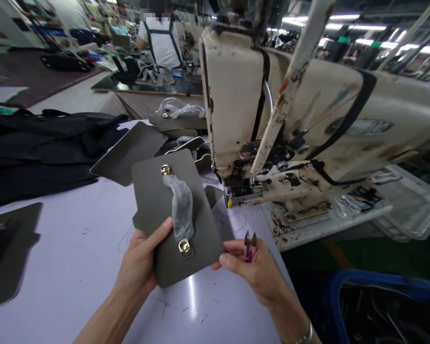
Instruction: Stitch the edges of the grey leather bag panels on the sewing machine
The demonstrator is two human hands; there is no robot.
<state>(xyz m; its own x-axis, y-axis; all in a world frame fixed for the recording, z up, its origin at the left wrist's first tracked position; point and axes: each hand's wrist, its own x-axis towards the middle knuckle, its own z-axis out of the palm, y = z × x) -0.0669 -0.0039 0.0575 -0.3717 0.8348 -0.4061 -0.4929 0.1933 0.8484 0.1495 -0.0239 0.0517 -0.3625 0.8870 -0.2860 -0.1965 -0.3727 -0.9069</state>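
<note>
overhead fluorescent strips (367, 27) | dark green floor (338, 255) | black-topped far workbench (146, 86)

The olive-grey leather bag panel (154, 210) carries gold buckles (166, 169), and the thread snips (250, 248) have pink handles.

- Bare left hand (139, 260) and bare right hand (258, 277), both with short unpainted fingernails (168, 221)
- Bare forearms (107, 320) reaching in from the near edge
- Thin silver link bracelet (305, 336) around the right wrist, near right
</note>
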